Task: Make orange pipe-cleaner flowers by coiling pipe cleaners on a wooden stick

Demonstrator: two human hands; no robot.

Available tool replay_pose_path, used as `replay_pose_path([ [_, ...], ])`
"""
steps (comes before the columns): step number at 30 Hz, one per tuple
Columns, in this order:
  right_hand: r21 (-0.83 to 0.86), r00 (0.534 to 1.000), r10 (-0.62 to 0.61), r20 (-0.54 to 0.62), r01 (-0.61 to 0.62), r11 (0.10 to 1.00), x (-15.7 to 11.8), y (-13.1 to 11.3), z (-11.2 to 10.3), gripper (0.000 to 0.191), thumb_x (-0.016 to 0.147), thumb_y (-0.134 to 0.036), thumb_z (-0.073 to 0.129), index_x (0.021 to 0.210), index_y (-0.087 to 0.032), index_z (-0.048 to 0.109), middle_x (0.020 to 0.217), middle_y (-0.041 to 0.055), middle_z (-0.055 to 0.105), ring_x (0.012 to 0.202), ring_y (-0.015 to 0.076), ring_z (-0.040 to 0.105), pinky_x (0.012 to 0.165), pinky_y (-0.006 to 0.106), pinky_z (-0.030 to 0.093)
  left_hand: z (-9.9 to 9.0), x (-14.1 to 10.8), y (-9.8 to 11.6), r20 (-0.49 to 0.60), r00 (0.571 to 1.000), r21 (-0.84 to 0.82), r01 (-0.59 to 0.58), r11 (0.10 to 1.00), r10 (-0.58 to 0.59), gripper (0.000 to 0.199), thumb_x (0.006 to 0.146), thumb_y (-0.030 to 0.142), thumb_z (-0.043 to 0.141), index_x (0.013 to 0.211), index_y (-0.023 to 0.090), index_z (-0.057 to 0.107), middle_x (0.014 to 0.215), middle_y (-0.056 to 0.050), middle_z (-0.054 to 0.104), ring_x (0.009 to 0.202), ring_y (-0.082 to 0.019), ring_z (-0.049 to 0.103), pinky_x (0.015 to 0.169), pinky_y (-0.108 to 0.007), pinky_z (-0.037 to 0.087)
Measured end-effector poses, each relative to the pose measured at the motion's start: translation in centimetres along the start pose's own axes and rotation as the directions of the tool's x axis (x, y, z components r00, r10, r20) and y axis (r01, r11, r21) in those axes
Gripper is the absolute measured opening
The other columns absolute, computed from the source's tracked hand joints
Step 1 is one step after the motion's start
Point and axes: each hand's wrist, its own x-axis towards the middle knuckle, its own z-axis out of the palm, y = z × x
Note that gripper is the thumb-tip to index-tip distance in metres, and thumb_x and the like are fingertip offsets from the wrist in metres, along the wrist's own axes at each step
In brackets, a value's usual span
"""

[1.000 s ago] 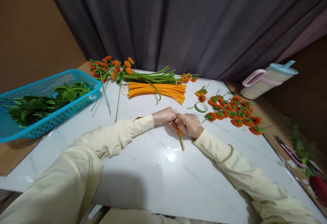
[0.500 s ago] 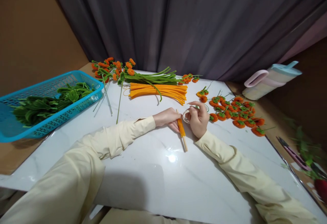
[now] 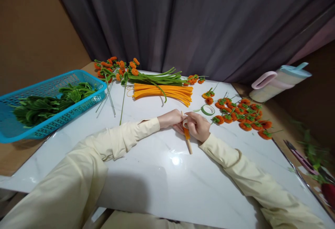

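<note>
My left hand point(image 3: 173, 119) is closed on a thin wooden stick point(image 3: 190, 147), which slants down towards me. Fuzzy orange pipe cleaner point(image 3: 186, 134) is wound around the stick's middle. My right hand point(image 3: 198, 126) is closed against the upper part of the winding, its fingers beside those of the left. It holds a pale ring-shaped roll of tape point(image 3: 185, 122), mostly covered by the fingers. Just beyond the right hand a roll of green tape point(image 3: 208, 109) lies on the table. Farther back is a bundle of orange pipe cleaners point(image 3: 162, 93).
Green stems point(image 3: 157, 79) lie behind the orange bundle. Orange pumpkin-like pieces point(image 3: 245, 114) cover the right side, with more orange-headed stems point(image 3: 121, 65) at back left. A blue basket point(image 3: 70, 112) holds green leaves. A lidded jug point(image 3: 274, 84) and pink-handled scissors point(image 3: 303, 160) are at right.
My right hand has moved left and slightly down, bringing the pale tape roll onto the orange winding. The green tape roll behind it has come into plain view. My left hand stays put.
</note>
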Motion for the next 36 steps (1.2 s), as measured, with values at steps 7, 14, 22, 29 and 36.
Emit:
replay_pose_path([
  [7,-0.013,0.995,-0.019,0.099,0.021,1.0,0.0,0.0,0.0,0.021,0.082,-0.014,0.039,0.097,-0.019,0.053,0.056,-0.0031,0.061,0.046,0.011,0.057,0.049,0.021,0.046,-0.1,0.1,-0.1,0.016,1.0,-0.012,-0.005,1.0,0.005,0.024,0.078,0.005,0.046,0.058,0.008,0.059,0.049,-0.004,0.063,0.049,-0.015,0.063,0.055,-0.024,0.054],
  [14,-0.043,0.814,0.57,0.116,-0.569,0.821,-0.8,0.5,-7.0,0.024,0.088,-0.033,0.044,0.106,-0.018,0.048,0.058,-0.0022,0.057,0.044,0.0117,0.052,0.043,0.022,0.04,-0.3,0.0,0.2,0.024,0.997,-0.021,0.072,0.997,-0.072,0.029,0.083,0.022,0.053,0.061,0.006,0.061,0.058,-0.012,0.067,0.055,-0.018,0.067,0.059,-0.024,0.056],
  [22,-0.577,0.508,0.861,0.037,-0.692,0.433,-7.8,3.0,-17.5,0.036,0.088,-0.041,0.036,0.109,-0.014,0.048,0.064,0.0084,0.062,0.055,0.024,0.059,0.054,0.034,0.043,-0.2,-0.3,0.3,0.055,0.997,0.002,0.052,0.999,-0.052,0.032,0.086,0.023,0.051,0.066,0.002,0.065,0.064,-0.016,0.069,0.058,-0.019,0.068,0.059,-0.023,0.056],
  [29,-0.792,0.779,0.596,0.193,-0.235,0.563,-3.1,1.9,-17.2,0.041,0.093,-0.041,0.029,0.111,-0.012,0.053,0.088,0.0208,0.065,0.077,0.0338,0.061,0.063,0.044,0.045,-0.4,-0.6,0.3,0.069,0.998,0.018,0.011,1.0,-0.012,0.031,0.087,0.024,0.05,0.072,0.003,0.066,0.068,-0.014,0.07,0.06,-0.018,0.069,0.061,-0.023,0.056],
  [36,0.295,0.818,-0.335,0.467,0.212,0.932,8.7,-12.1,-12.1,0.037,0.095,-0.028,0.033,0.131,-0.025,0.039,0.108,0.0019,0.065,0.092,0.0124,0.061,0.08,0.027,0.05,-0.1,-1.3,0.4,0.042,0.999,0.011,-0.025,1.0,0.025,0.033,0.087,0.024,0.05,0.068,0.004,0.066,0.061,-0.011,0.069,0.056,-0.015,0.066,0.059,-0.019,0.053],
])
